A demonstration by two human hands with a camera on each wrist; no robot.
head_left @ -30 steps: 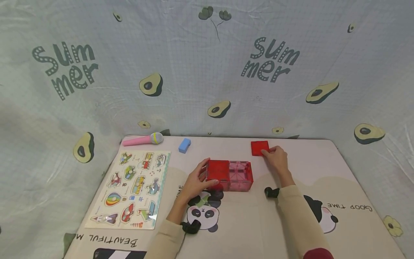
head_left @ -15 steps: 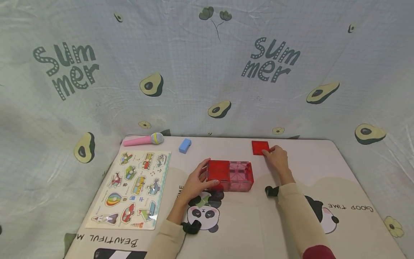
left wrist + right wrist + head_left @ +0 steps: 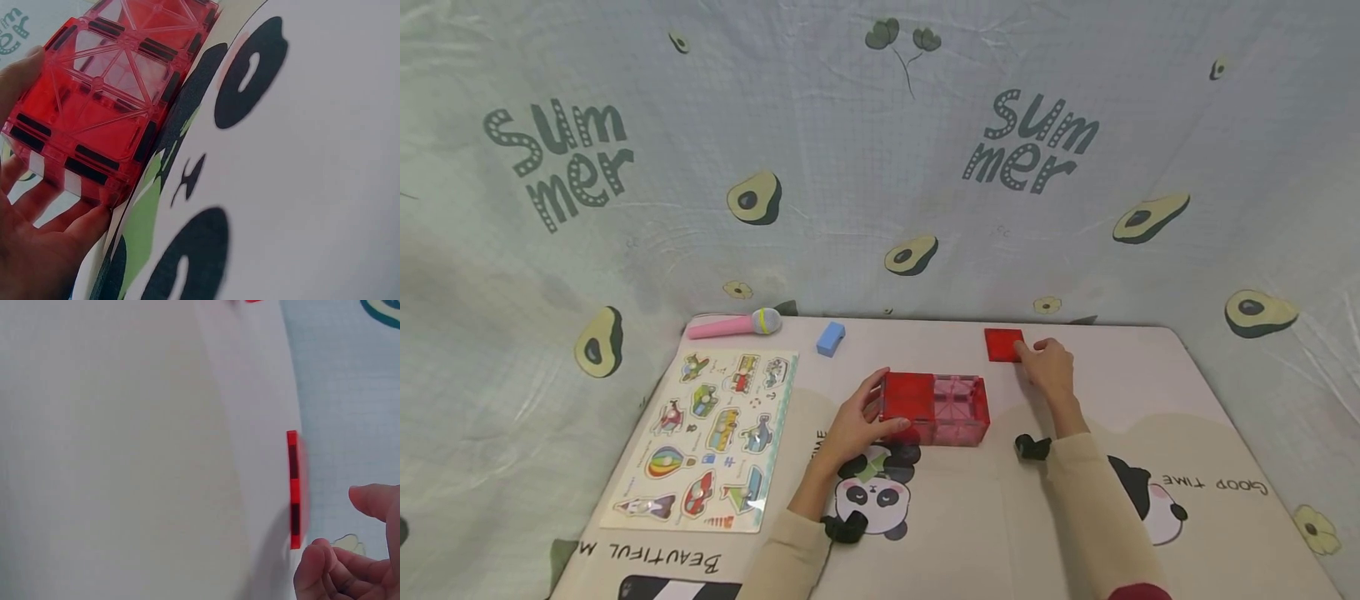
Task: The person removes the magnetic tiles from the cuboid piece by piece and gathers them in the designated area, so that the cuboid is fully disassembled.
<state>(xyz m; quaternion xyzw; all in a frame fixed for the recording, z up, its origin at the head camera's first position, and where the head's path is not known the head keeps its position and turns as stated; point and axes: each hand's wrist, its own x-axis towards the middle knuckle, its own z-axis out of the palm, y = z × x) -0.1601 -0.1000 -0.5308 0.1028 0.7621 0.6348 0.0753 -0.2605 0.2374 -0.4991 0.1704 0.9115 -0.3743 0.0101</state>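
My left hand (image 3: 863,423) holds the left end of a red, see-through box of magnetic tiles (image 3: 961,432), thumb on the near side and fingers round the far left corner. In the left wrist view, the thumb and fingers span the box's end (image 3: 100,119). Solid red covers the left half's top; the right half shows pink ribbed tiles. A single red square magnetic tile (image 3: 1000,343) lies flat behind the box to the right. Beside it is my right hand (image 3: 1049,367), thumb over its right edge. In the right wrist view, thumb and bent fingers stand apart near the tile (image 3: 295,490).
A picture puzzle board (image 3: 700,442) lies on the left of the table. Behind it are a pink toy microphone (image 3: 730,325) and a small blue block (image 3: 831,339). An avocado-print cloth (image 3: 820,208) hangs along the table's back edge.
My right hand has drawn slightly right from the red tile, its thumb and fingers parting. The tile and the left hand on the box stay in place.
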